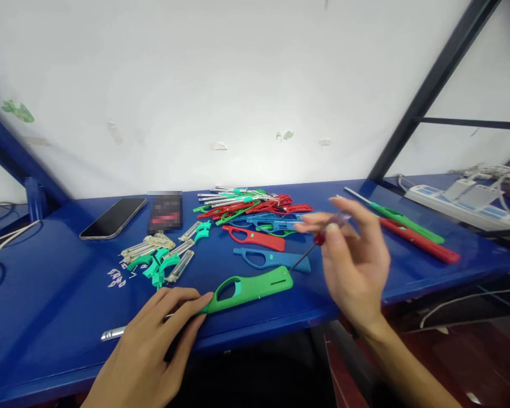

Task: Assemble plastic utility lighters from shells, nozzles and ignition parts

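A green long-nosed lighter (255,291) lies near the table's front edge, its metal tube pointing left. My left hand (153,334) is closed on its neck, thumb and fingers pinching where the tube joins the body. Between the thumb and fingers of my right hand (357,266) is a screwdriver (320,237) with a red and clear handle. Its thin shaft slants down left, the tip beside the lighter's butt end; I cannot tell whether they touch. Just behind lie a blue lighter shell (276,259) and a red lighter shell (257,238).
A heap of lighter parts (246,209) lies at the back. To the left are teal triggers (155,266), clear fuel tanks (181,266), a phone (114,218) and a blurred dark card (165,212). On the right lie a red lighter (425,241), another green lighter (408,222) and power strips (450,205).
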The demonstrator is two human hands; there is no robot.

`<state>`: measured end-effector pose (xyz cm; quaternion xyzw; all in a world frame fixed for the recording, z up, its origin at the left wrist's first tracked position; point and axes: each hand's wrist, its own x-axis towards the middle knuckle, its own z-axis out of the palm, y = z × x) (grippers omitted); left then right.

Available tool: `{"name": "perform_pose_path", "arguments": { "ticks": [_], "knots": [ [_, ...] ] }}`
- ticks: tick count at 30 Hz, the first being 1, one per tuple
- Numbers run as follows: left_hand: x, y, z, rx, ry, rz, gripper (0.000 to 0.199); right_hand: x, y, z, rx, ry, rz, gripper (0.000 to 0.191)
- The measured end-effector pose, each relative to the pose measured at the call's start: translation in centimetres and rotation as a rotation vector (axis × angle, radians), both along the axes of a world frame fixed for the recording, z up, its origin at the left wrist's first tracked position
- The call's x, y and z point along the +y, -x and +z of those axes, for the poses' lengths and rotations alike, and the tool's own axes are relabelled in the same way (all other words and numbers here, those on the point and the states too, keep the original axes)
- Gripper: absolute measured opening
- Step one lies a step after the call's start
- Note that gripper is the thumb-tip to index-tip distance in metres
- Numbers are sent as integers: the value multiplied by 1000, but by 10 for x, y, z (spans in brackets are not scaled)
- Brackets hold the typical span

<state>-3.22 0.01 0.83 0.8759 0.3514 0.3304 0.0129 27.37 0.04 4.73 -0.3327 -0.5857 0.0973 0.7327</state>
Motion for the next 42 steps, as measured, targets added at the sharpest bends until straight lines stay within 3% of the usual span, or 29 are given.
{"name": "perform_pose_path", "arguments": {
  "ticks": [3, 5, 7, 9, 11, 14, 19, 23, 26, 30, 35, 37, 42],
  "knots": [
    [-1, 1, -1, 1, 7, 0, 29, -9, -23, 15, -4, 145, 187, 24],
    [-2, 1, -3, 7, 25, 4, 30, -18, -36, 22, -240, 410, 250, 23],
    [-2, 2, -4, 10, 43, 11, 30, -24, -41, 23, -490, 657, 140, 24],
    [-3, 2, -5, 11, 44, 14, 30, -27, -39, 18, -631, 762, 7, 22],
    [-3, 2, -4, 11, 37, 15, 30, -24, -34, 10, -674, 753, -36, 16],
    [-2, 2, -3, 16, 10, 0, 29, -17, -27, 1, -648, 711, 8, 11],
    [-3, 0, 0, 4, 3, -8, 28, -12, -26, 0, -637, 739, 66, 15],
    [-5, 0, 0, -1, 70, -33, 42, -10, -30, 0, -667, 725, 87, 20],
    [-7, 3, -2, 13, 91, -72, 51, -6, -35, 3, -679, 792, 194, 26],
    [-7, 5, -5, 15, 76, -110, 57, -2, -46, 14, -667, 924, 305, 28],
    [-5, 2, -3, -7, 46, -114, 51, -2, -43, 37, -649, 902, 230, 29],
    [-5, 1, -2, -3, 24, -111, 49, 3, -29, 48, -669, 862, 224, 29],
    [-7, 0, 0, 7, -2, -96, 43, 45, 29, 68, -907, 778, 391, 15]
  ]
}}
